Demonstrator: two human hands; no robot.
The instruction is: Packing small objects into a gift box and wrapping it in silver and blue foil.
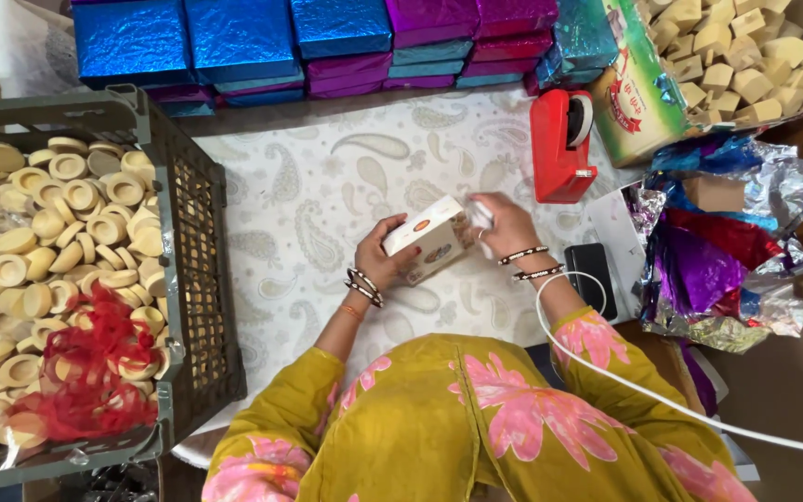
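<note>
White carton box [429, 240] sat mid-frame, clamped in your left hand [381, 260] fingers; right hand [504, 226] fingers pinched a pale strip at its end. Strip could've stuck crooked w/ box tilted, nr red tape dispenser [561, 149].

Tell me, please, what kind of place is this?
Probably a small packing workshop for sweets or gifts. A crate holds many round pale pieces, foil-wrapped boxes are stacked behind, and both hands hold a small box beside a tape dispenser.
</note>
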